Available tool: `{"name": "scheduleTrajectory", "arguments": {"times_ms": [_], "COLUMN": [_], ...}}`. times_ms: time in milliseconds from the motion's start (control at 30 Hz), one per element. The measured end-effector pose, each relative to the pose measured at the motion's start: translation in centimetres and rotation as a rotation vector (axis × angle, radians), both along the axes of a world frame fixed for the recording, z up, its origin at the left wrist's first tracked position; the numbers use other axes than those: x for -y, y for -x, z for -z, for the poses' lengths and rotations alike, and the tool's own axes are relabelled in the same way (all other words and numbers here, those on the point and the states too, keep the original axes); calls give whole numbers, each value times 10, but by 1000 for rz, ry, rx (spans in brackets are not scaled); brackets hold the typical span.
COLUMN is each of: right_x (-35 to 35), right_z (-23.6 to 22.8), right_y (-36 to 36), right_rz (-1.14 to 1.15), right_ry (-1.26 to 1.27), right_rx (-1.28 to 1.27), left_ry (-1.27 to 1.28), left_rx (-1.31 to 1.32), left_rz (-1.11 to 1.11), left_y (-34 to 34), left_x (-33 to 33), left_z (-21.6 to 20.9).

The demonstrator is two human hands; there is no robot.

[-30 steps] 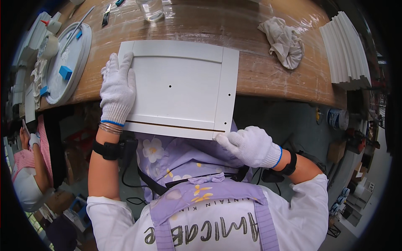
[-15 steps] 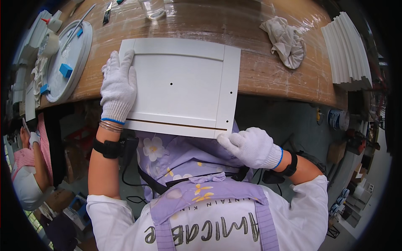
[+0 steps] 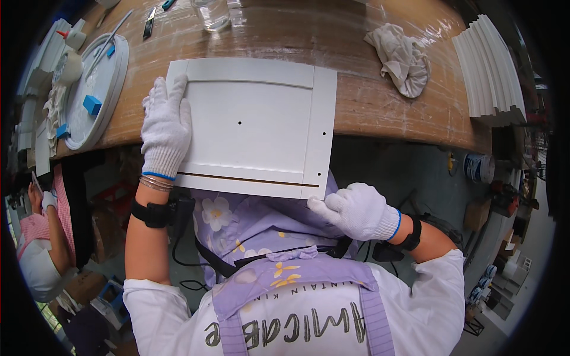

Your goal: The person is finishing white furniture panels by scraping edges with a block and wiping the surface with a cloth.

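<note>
A white door-like panel (image 3: 249, 107) with a raised frame, a few dark holes and a dark slot along its near side lies partly on the table and juts over its near edge. My left hand (image 3: 167, 121), in a white knit glove, lies on the panel's left edge, fingers stretched out. At the near right corner is my gloved right hand (image 3: 359, 210). Its fingers are curled closed, and the tip nearest the panel touches or almost touches that corner. Whatever they may hold is hidden.
A round white lid (image 3: 119, 89) carries blue blocks (image 3: 92, 105) and a stick at left, beside a glue bottle (image 3: 73, 39). A knife (image 3: 149, 24), a glass of liquid (image 3: 215, 15), a crumpled cloth (image 3: 404, 62) and stacked white strips (image 3: 490, 68) surround the panel. A co-worker's arm (image 3: 56, 234) shows at left.
The panel has shifted slightly toward me and to the left, with my left hand moving along on it. My right hand stays nearly in place at the corner.
</note>
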State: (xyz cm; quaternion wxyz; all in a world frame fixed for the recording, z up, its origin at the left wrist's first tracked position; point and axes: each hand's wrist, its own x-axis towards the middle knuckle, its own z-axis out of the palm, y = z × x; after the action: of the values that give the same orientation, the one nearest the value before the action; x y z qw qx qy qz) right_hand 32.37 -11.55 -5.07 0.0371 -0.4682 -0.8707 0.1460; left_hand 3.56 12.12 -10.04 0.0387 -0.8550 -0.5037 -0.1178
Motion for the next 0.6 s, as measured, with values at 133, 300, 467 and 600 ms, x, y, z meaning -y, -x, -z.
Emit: {"name": "scheduleTrajectory", "arguments": {"times_ms": [133, 300, 467, 600], "right_x": [-3, 1, -1, -16], "right_z": [5, 0, -7, -10], "right_y": [-3, -1, 2, 4], "right_rz": [178, 46, -81, 101], "right_ry": [-103, -8, 138, -62], "right_rx": [-104, -66, 27, -149], "left_ry": [5, 4, 17, 32], "left_rx": [1, 2, 26, 4], "left_rz": [0, -8, -7, -10], "left_y": [1, 1, -3, -2], "left_x": [-1, -1, -2, 1], "left_z": [0, 0, -5, -2]}}
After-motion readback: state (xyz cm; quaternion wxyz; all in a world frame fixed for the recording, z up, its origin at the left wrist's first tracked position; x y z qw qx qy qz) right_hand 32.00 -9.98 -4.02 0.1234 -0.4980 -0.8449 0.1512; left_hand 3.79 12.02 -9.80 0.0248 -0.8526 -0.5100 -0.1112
